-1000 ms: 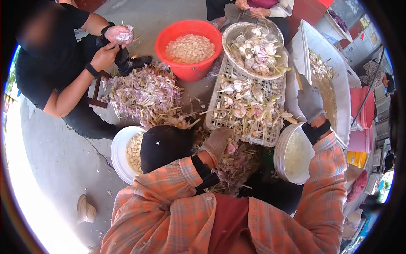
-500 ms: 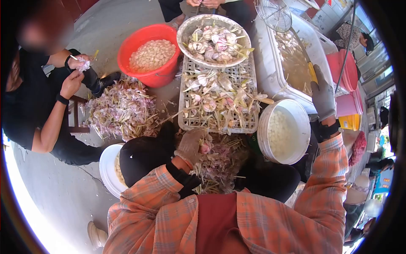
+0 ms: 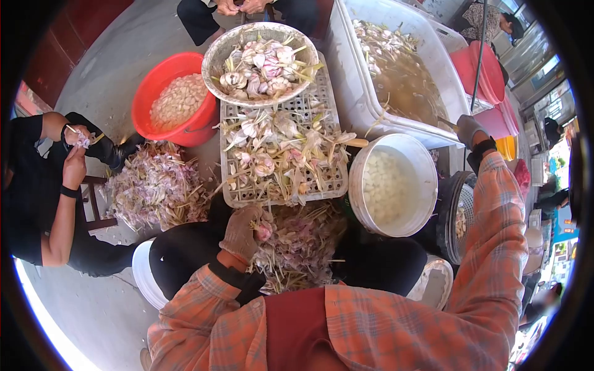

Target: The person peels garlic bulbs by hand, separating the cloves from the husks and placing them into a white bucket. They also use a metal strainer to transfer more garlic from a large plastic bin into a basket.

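Note:
My left hand (image 3: 240, 234), in a knit glove, is closed around a pinkish garlic bulb (image 3: 263, 231) above a pile of garlic skins and stalks (image 3: 297, 247) between my knees. My gloved right hand (image 3: 471, 131) is at the near right corner of the white tub (image 3: 411, 135), closed on the handle of a wire strainer (image 3: 447, 123); the strainer's basket is out of sight. Murky water and garlic (image 3: 387, 38) fill the tub. Before me, a perforated crate (image 3: 232, 195) bears loose garlic bulbs, a wooden-handled tool (image 3: 354, 142) and a colander (image 3: 213, 59) heaped with bulbs.
A white bucket (image 3: 431, 185) of peeled cloves in liquid stands right of the crate. A red basin (image 3: 141, 105) of cloves is left of it. A co-worker's hands (image 3: 77, 145) hold garlic beside another skin pile (image 3: 158, 191). Another person's hands (image 3: 241, 6) show at the top.
The view has shifted. The strainer's round basket, raised over the tub before, no longer shows. My right hand is lower against the tub's corner; my left hand still holds the bulb.

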Motion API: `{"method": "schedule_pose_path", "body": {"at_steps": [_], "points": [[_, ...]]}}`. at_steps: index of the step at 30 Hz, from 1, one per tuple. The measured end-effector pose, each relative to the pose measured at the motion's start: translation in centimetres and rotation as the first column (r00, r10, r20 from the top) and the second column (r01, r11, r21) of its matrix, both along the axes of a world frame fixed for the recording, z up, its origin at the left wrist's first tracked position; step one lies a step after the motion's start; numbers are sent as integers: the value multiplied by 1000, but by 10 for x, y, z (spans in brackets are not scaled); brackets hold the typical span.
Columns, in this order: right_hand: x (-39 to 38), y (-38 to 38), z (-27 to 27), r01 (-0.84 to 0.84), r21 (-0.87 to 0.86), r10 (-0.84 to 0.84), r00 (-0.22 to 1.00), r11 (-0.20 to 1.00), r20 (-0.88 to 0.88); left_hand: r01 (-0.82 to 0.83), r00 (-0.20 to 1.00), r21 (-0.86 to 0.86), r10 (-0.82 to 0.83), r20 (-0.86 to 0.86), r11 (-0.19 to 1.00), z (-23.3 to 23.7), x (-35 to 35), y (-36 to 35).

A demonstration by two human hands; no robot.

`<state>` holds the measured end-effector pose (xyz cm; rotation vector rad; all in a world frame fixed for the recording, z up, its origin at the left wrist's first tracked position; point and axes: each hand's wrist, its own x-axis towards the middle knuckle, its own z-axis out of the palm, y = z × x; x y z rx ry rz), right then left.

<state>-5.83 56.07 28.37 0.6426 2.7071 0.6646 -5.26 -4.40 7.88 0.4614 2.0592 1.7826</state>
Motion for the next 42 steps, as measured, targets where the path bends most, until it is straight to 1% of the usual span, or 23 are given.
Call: {"method": "schedule_pose_path", "body": {"at_steps": [2,3,5,6,7,8,9,10,11,13,14,16,18,20,24,26,27,29,33,36,38,40,42], "points": [[-21,-27,7,76,-148,-47,981,986,189,18,979,-124,-42,-198,992,7,-4,2],[-27,-18,6,-4,-192,44,978,981,206,16,976,-150,-48,-213,989,9,-4,3],[-40,2,6,-160,-279,227,947,947,227,-4,999,-95,1,-35,995,25,-5,7],[-42,-1,11,-75,-396,150,975,915,163,-37,986,-16,39,163,999,42,-5,14],[-40,-12,21,6,-510,61,992,860,114,-81,931,54,56,361,995,48,-5,18],[-36,-19,30,78,-617,-37,996,783,79,-83,933,59,56,356,995,43,-4,19],[-38,-19,34,178,-708,-132,984,683,120,-89,935,65,61,348,994,37,-4,19],[-39,-3,27,94,-745,-61,996,660,72,-99,938,70,69,341,993,34,-4,20],[-34,24,13,15,-780,3,1000,625,22,-60,976,32,52,210,998,35,-2,20],[-33,36,11,22,-845,-28,1000,534,8,3,998,-59,-7,-69,998,48,-5,22],[-32,43,9,25,-874,-44,999,486,4,-3,998,-51,0,-60,999,48,-5,23],[-38,-7,31,175,-906,-227,970,385,91,-11,999,-39,9,-38,999,47,-4,24],[-41,-18,28,181,-917,-232,967,354,101,-16,999,-85,14,-29,996,17,-3,14],[-45,-17,15,189,-933,-235,965,306,118,-31,999,-83,34,40,996,12,-5,13],[-51,-36,-10,94,-970,-309,951,224,21,-38,953,-24,44,299,999,28,-8,20],[-57,-48,-19,145,-972,-398,915,183,62,20,965,-59,-4,263,998,32,-9,21],[-61,-58,-19,158,-973,-423,903,169,73,57,986,-100,-40,162,993,39,-9,22],[-63,-75,-15,175,-972,-439,894,156,90,80,994,-115,-70,88,990,36,-9,21],[-44,-95,-2,89,-985,-450,893,146,14,1,981,36,-8,196,999,15,-7,18],[-21,-87,6,30,-991,-459,888,131,-34,-55,934,47,35,356,997,9,-9,15],[-10,-83,12,17,-1000,-497,868,16,6,-34,927,14,26,374,999,6,-9,15],[-4,-77,11,-2,-997,-503,864,-75,36,13,962,-20,-7,274,1000,9,-8,16],[-10,-83,1,22,-993,-528,845,-117,81,36,984,-54,-26,178,998,13,-7,19]]}}
